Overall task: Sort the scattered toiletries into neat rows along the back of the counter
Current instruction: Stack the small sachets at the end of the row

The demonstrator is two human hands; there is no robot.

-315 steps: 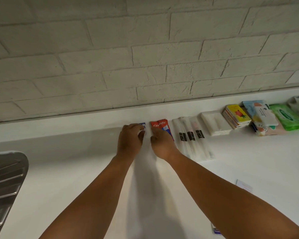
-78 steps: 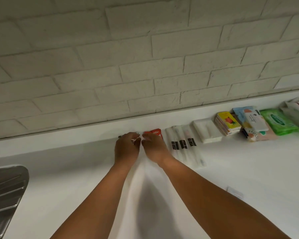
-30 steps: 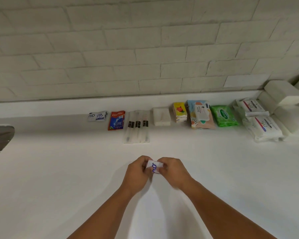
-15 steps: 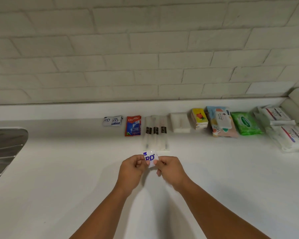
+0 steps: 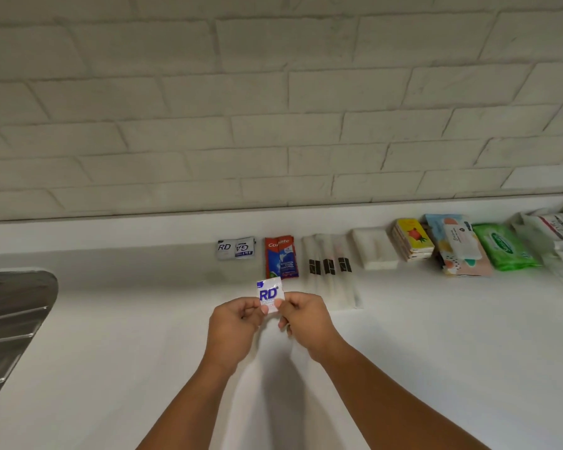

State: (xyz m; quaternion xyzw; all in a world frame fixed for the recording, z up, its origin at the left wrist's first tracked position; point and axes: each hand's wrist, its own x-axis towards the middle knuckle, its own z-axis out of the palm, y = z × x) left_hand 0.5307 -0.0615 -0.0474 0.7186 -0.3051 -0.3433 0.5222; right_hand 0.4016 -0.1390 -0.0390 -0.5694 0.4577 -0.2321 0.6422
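Two sachets point(image 5: 236, 249), one toothpaste packet point(image 5: 281, 257) and three wrapped toothbrushes point(image 5: 329, 267) are lined along the back of the counter point(image 5: 111, 352). A third sachet point(image 5: 270, 295) is pinched upright between the left hand point(image 5: 233, 329) and the right hand point(image 5: 306, 323), just before that row.

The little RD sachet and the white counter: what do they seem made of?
RD sachet: likely thin plastic or foil film, slightly glossy; it catches light and carries print. Counter: smooth, white, matte, seamless; perhaps solid surface or laminate, cannot tell which.
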